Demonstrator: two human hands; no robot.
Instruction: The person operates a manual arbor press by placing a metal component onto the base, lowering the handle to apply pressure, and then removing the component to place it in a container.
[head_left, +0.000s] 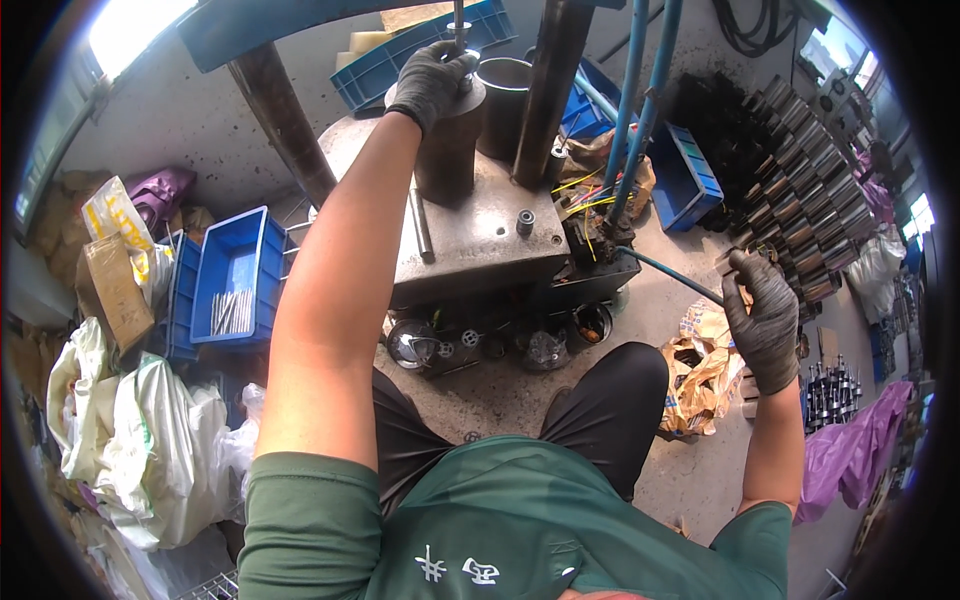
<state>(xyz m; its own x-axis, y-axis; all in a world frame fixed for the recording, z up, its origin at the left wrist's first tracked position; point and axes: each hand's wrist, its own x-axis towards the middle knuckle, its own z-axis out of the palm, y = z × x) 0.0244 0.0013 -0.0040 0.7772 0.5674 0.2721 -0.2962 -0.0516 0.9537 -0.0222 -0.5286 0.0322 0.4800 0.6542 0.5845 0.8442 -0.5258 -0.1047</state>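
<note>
While the left hand (pixel 432 86) pinches a metal fitting (pixel 466 85) atop the cylinder (pixel 446 155), the right hand (pixel 765 322) clasps a lever (pixel 672 273).

The left glove (pixel 432 82), over the silvery-grey table (pixel 466 238), and the right glove (pixel 763 322), to its right, are dark grey. Left of the table are a bright blue bin (pixel 235 238) and a white-and-yellow bag (pixel 112 212); right of it, a blue rod (pixel 672 277) and a purple sheet (pixel 855 450). In front of the table, the shirt (pixel 520 510) is dark green with white lettering (pixel 481 571), the trousers (pixel 612 410) black.
</note>
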